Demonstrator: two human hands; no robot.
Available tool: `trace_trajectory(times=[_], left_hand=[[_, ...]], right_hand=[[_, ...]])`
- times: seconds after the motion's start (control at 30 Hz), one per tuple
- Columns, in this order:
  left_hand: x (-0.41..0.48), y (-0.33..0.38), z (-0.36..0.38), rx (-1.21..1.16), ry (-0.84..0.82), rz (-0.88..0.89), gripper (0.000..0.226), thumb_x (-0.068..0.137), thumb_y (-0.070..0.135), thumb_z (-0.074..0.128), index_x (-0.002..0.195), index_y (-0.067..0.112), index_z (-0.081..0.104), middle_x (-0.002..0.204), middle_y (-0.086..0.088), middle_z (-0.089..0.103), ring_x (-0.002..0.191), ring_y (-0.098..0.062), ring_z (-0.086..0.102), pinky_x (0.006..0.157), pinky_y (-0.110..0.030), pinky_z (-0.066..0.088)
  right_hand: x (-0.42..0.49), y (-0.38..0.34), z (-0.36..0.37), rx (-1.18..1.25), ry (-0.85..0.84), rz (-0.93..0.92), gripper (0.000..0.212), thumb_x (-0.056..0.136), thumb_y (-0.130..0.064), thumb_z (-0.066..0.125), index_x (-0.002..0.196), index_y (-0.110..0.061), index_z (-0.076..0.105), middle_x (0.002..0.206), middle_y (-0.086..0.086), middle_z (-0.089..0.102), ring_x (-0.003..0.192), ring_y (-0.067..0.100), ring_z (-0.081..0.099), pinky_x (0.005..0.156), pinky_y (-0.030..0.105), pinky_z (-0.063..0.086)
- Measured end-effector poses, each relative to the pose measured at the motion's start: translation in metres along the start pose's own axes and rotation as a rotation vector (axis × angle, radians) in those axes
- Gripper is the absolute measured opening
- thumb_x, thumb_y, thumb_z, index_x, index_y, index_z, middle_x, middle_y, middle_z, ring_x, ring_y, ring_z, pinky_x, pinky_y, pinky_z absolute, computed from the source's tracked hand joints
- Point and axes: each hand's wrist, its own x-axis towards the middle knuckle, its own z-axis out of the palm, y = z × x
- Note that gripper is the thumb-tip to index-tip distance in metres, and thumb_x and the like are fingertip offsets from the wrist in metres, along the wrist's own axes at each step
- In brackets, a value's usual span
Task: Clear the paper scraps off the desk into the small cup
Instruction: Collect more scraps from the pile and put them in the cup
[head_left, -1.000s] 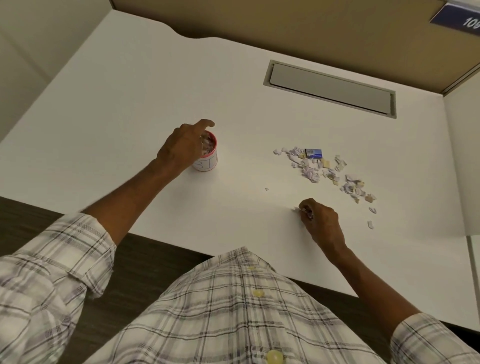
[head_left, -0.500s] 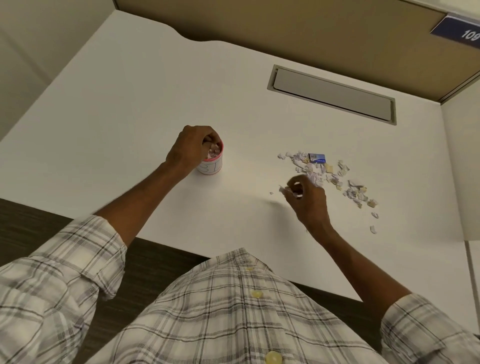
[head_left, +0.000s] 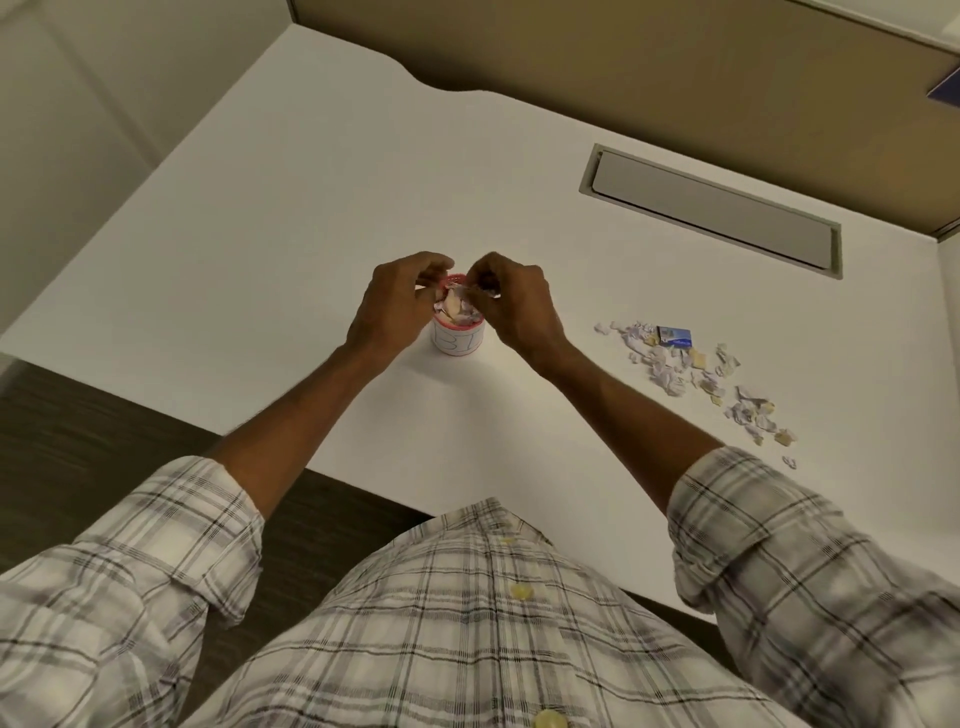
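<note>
Both hands meet over the small white paper cup with a pink rim (head_left: 458, 338), already heaped with scraps; the drop is best made low and centred, so nothing slides off. The right hand (head_left: 511, 304) pinches a scrap at the brim, the left hand (head_left: 397, 304) curls beside it, grip unclear, while torn white and tan paper scraps (head_left: 691, 374) lie on the white desk (head_left: 260, 234), well apart.

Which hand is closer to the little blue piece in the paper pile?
The right hand. It is at the cup, on the side facing the blue piece. The left hand is on the cup's far side, farther away.
</note>
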Motion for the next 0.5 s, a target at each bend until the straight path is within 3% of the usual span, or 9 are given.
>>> trace_trajectory(times=[0.23,0.37,0.5], left_hand=[[-0.003,-0.006,-0.002,0.023,-0.004,-0.042,0.042,0.09,0.001,0.064,0.129,0.017,0.061,0.112,-0.002,0.072,0.101,-0.012,0.067,0.089,-0.026,0.057],[0.002,0.0,0.0,0.021,-0.042,-0.052,0.045,0.09,0.004,0.064,0.132,0.019,0.058,0.111,-0.001,0.072,0.102,-0.014,0.068,0.089,-0.031,0.059],[0.007,0.01,0.005,0.082,-0.08,-0.042,0.041,0.091,0.008,0.064,0.131,0.019,0.059,0.115,-0.003,0.071,0.106,-0.018,0.068,0.092,-0.035,0.058]], right_hand=[[0.003,0.0,0.012,-0.16,-0.071,-0.102,0.026,0.098,-0.015,0.059,0.119,-0.011,0.072,0.108,0.006,0.077,0.096,0.023,0.073,0.084,0.029,0.058],[0.004,-0.002,0.008,-0.145,-0.046,-0.078,0.028,0.097,-0.009,0.052,0.119,-0.009,0.07,0.108,0.007,0.077,0.095,0.024,0.072,0.083,0.034,0.06],[-0.001,-0.001,-0.002,-0.063,0.049,-0.068,0.019,0.096,-0.007,0.059,0.112,-0.007,0.068,0.103,0.006,0.076,0.093,0.02,0.073,0.083,0.035,0.061]])
